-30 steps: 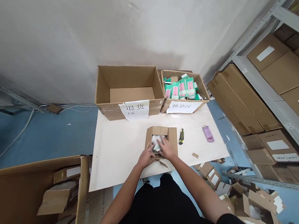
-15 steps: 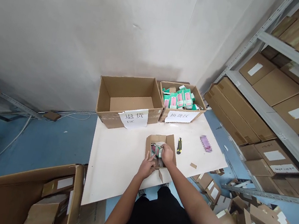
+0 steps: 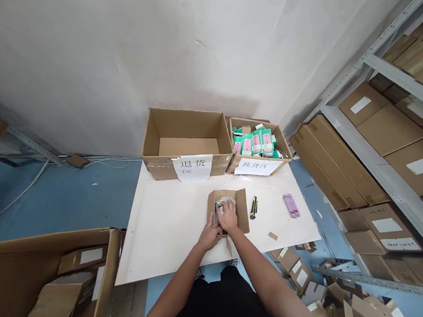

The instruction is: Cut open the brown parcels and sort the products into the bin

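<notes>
A small open cardboard box (image 3: 243, 212) stands near the table's front edge with its flaps folded out. My left hand (image 3: 210, 235) grips its near left wall, one finger pointing up along the side. My right hand (image 3: 228, 217) reaches into the box from above, fingers stretched over the contents. Under those fingers lies clear plastic wrapping (image 3: 222, 201); the green and pink package is mostly hidden. Right of the box a yellow and black utility knife (image 3: 254, 208) lies on the white table (image 3: 166, 232).
Behind stand a large open carton (image 3: 153, 165) with a paper sign and a smaller carton (image 3: 231, 166) of green and pink packages. A blurred purple item (image 3: 291, 205) and a cardboard scrap (image 3: 272, 236) lie right. A big carton (image 3: 109, 271) stands left; shelving (image 3: 378, 154) rises right.
My right hand has let go of the green and pink package and now lies flatter over the box's contents. My left hand stays at the near left wall. The view has shifted slightly.
</notes>
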`<state>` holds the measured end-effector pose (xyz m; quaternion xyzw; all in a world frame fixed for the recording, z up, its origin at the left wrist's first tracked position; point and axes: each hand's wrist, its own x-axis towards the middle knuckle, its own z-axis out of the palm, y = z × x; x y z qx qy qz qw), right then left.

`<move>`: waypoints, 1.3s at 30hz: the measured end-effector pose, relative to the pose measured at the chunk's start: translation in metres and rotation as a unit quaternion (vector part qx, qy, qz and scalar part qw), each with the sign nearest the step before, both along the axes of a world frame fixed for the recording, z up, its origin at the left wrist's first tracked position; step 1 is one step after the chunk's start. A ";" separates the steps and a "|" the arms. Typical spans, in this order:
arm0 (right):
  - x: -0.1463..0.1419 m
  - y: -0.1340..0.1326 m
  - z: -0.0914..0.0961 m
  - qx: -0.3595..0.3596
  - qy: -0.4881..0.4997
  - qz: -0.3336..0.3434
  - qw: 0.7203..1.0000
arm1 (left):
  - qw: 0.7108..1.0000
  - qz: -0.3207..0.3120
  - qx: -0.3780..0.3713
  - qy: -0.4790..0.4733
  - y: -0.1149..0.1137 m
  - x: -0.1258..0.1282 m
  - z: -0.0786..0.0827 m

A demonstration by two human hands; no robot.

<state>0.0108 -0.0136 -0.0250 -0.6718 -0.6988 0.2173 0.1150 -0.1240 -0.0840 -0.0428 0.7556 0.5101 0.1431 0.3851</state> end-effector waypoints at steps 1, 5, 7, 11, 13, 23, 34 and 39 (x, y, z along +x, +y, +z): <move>-0.003 -0.001 -0.001 -0.001 -0.009 -0.005 1.000 | 1.000 0.003 -0.005 -0.001 0.000 0.001 -0.001; -0.015 -0.001 -0.002 -0.008 -0.027 0.002 1.000 | 1.000 0.025 -0.017 0.009 0.001 0.005 -0.003; -0.018 -0.001 0.002 -0.003 -0.032 0.016 0.999 | 0.999 0.051 -0.009 0.010 0.001 0.008 -0.003; -0.016 -0.005 0.021 0.017 -0.043 0.012 0.999 | 0.996 0.085 0.002 0.020 -0.001 0.009 -0.006; -0.013 -0.010 0.034 0.018 -0.052 0.020 0.998 | 0.995 0.088 -0.001 0.035 -0.001 0.006 -0.008; -0.004 -0.031 0.097 0.124 0.009 0.093 0.988 | 0.985 0.105 0.014 0.139 0.008 -0.022 -0.003; 0.040 0.034 0.151 0.123 -0.004 0.038 0.992 | 0.964 0.142 0.030 0.224 -0.003 -0.130 0.009; 0.025 0.069 0.085 -0.031 -0.035 0.070 0.996 | 0.957 0.168 0.050 0.230 -0.023 -0.169 0.008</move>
